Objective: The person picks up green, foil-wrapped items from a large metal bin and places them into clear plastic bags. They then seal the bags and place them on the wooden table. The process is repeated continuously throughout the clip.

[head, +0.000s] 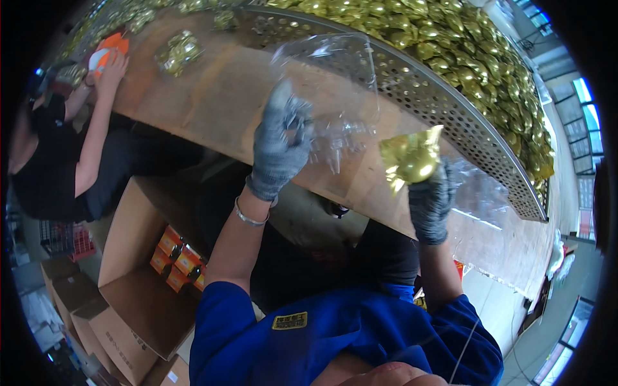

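Observation:
My left hand (284, 140), in a grey knitted glove, is closed at the left edge of a clear plastic tray (338, 96) above the wooden table (217, 96). Thumb and fingers meet around the tray's rim. My right hand (431, 202), gloved the same way, holds a shiny gold foil-wrapped item (413, 157) to the right of the tray; blur hides its fingertips. More clear plastic trays (478, 190) lie on the table beyond my right hand.
A perforated metal guard (434, 108) borders a heap of gold foil packs (463, 58). Another pack (179, 52) lies at left. A co-worker (53, 159) handles an orange and white box (104, 55). An open carton (125, 231) with orange boxes (186, 260) stands lower left.

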